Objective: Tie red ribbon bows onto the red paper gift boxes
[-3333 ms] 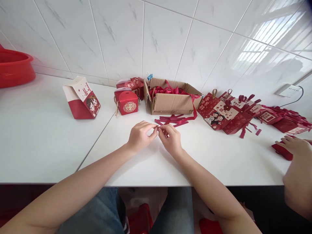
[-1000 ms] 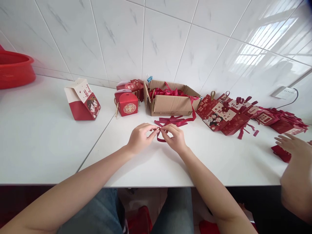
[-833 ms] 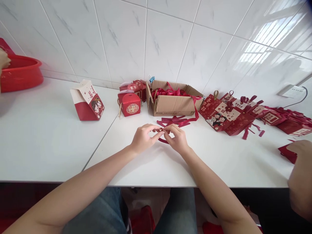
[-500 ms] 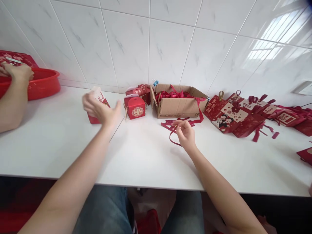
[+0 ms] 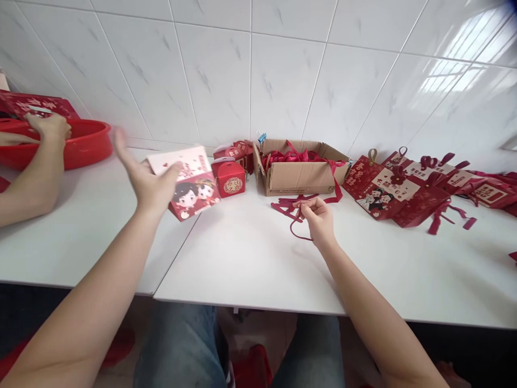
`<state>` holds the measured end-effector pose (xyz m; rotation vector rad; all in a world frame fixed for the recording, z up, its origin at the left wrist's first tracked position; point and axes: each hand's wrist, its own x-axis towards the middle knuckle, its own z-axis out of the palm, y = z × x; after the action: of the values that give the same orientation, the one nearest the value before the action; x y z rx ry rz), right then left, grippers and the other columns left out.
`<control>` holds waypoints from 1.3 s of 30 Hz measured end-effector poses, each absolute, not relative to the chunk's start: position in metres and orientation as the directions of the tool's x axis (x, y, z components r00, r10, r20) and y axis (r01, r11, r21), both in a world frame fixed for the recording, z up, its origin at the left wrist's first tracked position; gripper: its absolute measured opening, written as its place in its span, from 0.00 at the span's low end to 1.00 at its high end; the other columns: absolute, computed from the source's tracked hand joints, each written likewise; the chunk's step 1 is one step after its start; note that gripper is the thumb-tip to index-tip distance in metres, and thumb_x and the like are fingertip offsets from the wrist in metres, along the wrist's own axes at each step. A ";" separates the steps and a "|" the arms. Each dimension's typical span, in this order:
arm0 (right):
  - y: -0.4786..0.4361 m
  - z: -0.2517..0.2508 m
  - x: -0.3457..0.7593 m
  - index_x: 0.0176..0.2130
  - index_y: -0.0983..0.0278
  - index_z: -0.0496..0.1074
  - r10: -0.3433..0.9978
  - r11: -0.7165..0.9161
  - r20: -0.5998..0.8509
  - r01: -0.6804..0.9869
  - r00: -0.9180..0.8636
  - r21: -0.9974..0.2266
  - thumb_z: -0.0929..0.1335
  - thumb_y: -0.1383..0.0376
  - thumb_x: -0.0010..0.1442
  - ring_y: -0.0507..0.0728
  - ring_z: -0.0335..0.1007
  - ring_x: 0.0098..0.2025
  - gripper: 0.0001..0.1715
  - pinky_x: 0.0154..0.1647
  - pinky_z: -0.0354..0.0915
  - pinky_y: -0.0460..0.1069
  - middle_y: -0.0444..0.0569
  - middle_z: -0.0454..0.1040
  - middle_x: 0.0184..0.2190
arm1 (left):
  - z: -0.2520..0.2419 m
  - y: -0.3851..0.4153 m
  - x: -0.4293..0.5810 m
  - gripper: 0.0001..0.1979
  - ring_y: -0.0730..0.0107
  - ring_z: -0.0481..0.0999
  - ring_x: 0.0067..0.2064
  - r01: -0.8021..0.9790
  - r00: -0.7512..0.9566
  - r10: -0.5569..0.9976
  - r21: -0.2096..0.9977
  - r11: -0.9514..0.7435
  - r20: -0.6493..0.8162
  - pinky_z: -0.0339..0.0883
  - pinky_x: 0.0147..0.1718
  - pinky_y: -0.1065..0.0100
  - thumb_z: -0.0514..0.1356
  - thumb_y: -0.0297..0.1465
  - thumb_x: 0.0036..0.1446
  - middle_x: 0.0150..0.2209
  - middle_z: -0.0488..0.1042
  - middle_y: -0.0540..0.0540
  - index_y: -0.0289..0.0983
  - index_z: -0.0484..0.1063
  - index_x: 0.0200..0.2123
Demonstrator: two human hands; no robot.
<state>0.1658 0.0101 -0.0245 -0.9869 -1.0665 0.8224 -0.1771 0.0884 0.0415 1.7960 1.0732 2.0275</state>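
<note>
My left hand (image 5: 150, 186), slightly blurred, has its thumb against a red and pink paper gift box (image 5: 196, 196) with a cartoon couple on its front. One finger sticks out up and to the left, while the others are partly hidden behind the box. The box is tilted above the white table. Between the thumb and fingertips of my right hand (image 5: 319, 218) is a thin dark red ribbon (image 5: 298, 233), its loop hanging down to the left. More dark red ribbon (image 5: 283, 209) lies just behind this hand.
A cardboard box (image 5: 299, 179) of red ribbons stands near the tiled wall. Small red boxes (image 5: 230, 178) sit beside it. Several tagged red gift boxes (image 5: 379, 196) stand at right. At left, another person's hands (image 5: 50, 129) are over a red basin (image 5: 91, 145).
The gift box has come rightward and tilted, its cartoon front now facing me. My left hand has shifted left and turned. My right hand keeps its pinch on the ribbon.
</note>
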 end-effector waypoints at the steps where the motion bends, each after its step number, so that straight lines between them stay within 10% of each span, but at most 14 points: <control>1: 0.010 -0.024 0.166 0.24 0.62 0.64 0.905 0.347 0.313 -0.074 0.289 -0.935 0.70 0.62 0.49 0.53 0.71 0.29 0.11 0.29 0.65 0.48 0.48 0.77 0.29 | 0.041 0.080 -0.161 0.53 0.74 0.75 0.34 0.277 -0.220 0.616 0.654 -0.704 0.756 0.73 0.38 0.68 0.66 0.20 0.44 0.43 0.73 0.46 0.37 0.35 0.65; 3: 0.010 -0.023 0.165 0.24 0.62 0.65 0.904 0.343 0.311 -0.064 0.292 -0.937 0.71 0.62 0.47 0.52 0.70 0.28 0.11 0.28 0.65 0.48 0.46 0.76 0.27 | 0.036 0.069 -0.127 0.48 0.73 0.75 0.28 0.223 -0.102 0.709 0.711 -0.667 0.698 0.74 0.30 0.68 0.67 0.25 0.46 0.33 0.75 0.51 0.39 0.44 0.65; 11: 0.010 -0.018 0.168 0.21 0.62 0.61 0.885 0.365 0.356 0.029 0.301 -0.931 0.69 0.64 0.45 0.54 0.72 0.30 0.10 0.26 0.65 0.48 0.48 0.77 0.30 | 0.010 0.050 -0.049 0.18 0.65 0.77 0.38 0.200 0.089 0.825 0.801 -0.564 0.559 0.73 0.35 0.68 0.66 0.32 0.46 0.42 0.77 0.45 0.37 0.74 0.42; 19: -0.006 -0.015 0.156 0.23 0.61 0.61 0.793 0.548 0.589 0.242 0.156 -0.801 0.67 0.69 0.48 0.53 0.69 0.30 0.09 0.27 0.63 0.48 0.47 0.75 0.30 | 0.008 0.036 -0.044 0.19 0.66 0.77 0.34 0.093 0.160 0.896 0.898 -0.431 0.414 0.72 0.32 0.69 0.69 0.36 0.45 0.35 0.78 0.44 0.35 0.74 0.40; 26: -0.014 -0.017 0.147 0.32 0.61 0.69 0.686 0.689 0.728 0.313 0.009 -0.653 0.70 0.67 0.55 0.52 0.69 0.29 0.04 0.31 0.69 0.49 0.44 0.73 0.28 | 0.003 0.035 -0.043 0.11 0.58 0.74 0.51 0.114 0.120 0.826 0.819 -0.563 0.551 0.68 0.51 0.58 0.67 0.37 0.47 0.49 0.75 0.41 0.36 0.75 0.32; 33: -0.008 -0.021 0.146 0.31 0.61 0.69 0.802 0.577 0.591 0.142 0.086 -0.804 0.71 0.58 0.54 0.54 0.75 0.32 0.10 0.35 0.74 0.51 0.46 0.74 0.29 | 0.000 0.027 -0.037 0.14 0.59 0.79 0.42 0.035 0.156 0.869 0.877 -0.479 0.469 0.73 0.40 0.62 0.67 0.39 0.48 0.42 0.80 0.41 0.36 0.72 0.34; 39: -0.013 -0.012 0.157 0.31 0.60 0.68 0.649 0.681 0.736 0.284 0.192 -0.675 0.70 0.61 0.58 0.61 0.75 0.46 0.07 0.44 0.71 0.56 0.48 0.75 0.31 | 0.000 0.021 -0.037 0.14 0.58 0.79 0.43 0.010 0.180 0.859 0.873 -0.488 0.479 0.74 0.39 0.63 0.67 0.39 0.48 0.43 0.79 0.41 0.36 0.73 0.34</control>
<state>0.1569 -0.0129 -0.0122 -0.8455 -1.3967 0.3048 -0.0370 0.0214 0.0003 1.6915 0.8332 1.4019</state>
